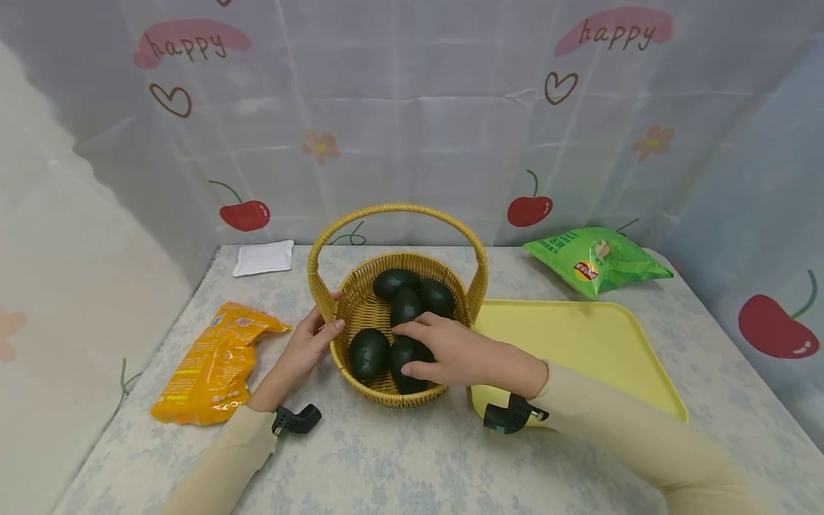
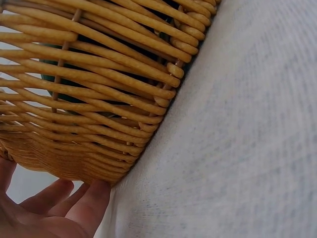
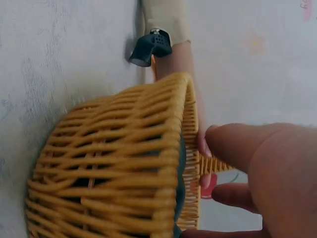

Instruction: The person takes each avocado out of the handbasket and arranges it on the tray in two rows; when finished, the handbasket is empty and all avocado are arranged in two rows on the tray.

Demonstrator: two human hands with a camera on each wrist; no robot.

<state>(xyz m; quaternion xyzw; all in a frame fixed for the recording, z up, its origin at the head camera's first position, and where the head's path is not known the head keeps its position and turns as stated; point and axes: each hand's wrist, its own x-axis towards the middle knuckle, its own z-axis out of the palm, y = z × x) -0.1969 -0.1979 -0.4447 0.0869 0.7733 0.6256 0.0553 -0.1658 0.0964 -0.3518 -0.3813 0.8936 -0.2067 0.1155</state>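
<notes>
In the head view, grips the wicker basket by its side at the foot of the handle with the left hand, and holds the right hand, thumb and fingers parted, over an avocado inside, beside the yellow tray. From the left wrist, touches the basket's outside with fingertips. From the right wrist, shows the other hand loosely spread, contact with the avocado impossible to tell.

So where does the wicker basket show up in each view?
Head: the wicker basket stands near the centre, handle up.
Left wrist: it fills the upper left.
Right wrist: it runs from the lower left into the centre.
Shared landmark: the left grip, at the side of the wicker basket.
</notes>
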